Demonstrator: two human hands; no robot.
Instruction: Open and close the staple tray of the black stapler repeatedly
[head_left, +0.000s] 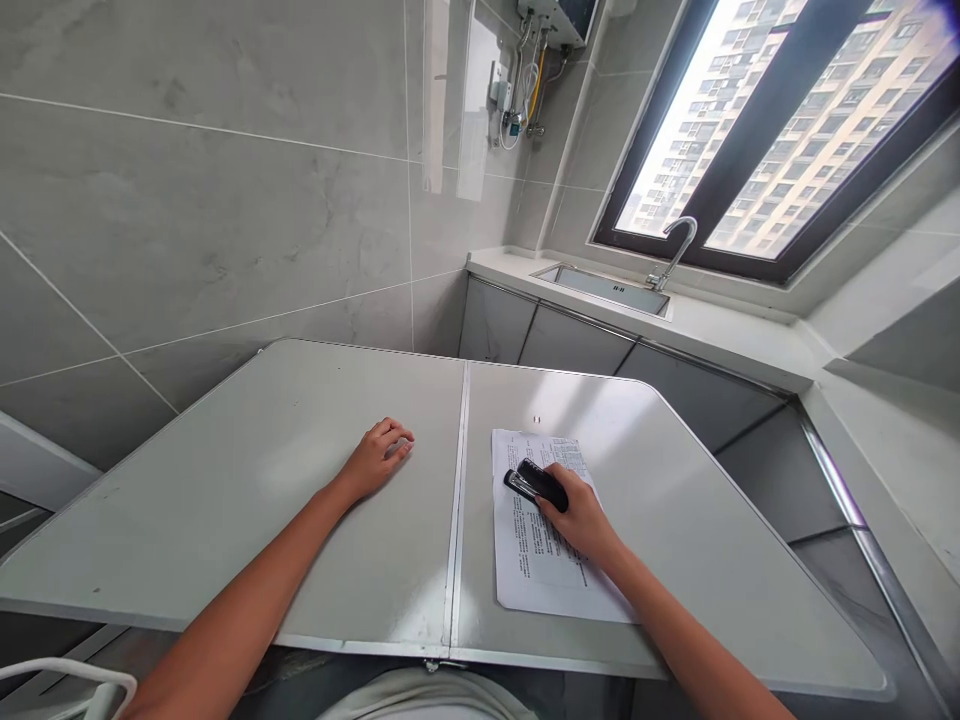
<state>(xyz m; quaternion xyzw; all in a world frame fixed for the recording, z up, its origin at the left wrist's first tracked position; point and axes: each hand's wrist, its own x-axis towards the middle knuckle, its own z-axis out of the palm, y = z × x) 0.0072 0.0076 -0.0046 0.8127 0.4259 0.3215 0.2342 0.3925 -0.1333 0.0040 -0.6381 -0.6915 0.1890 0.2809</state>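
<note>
Head view: right grip (582,512) clamped on stapler (541,480) over papers (529,585); left grip (373,459) apart; sink (589,283) interior unclear.

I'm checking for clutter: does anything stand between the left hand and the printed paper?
Nothing visible does. Only the tabletop and its seam lie between the left hand and the printed paper; the stapler is over the paper itself.
</note>
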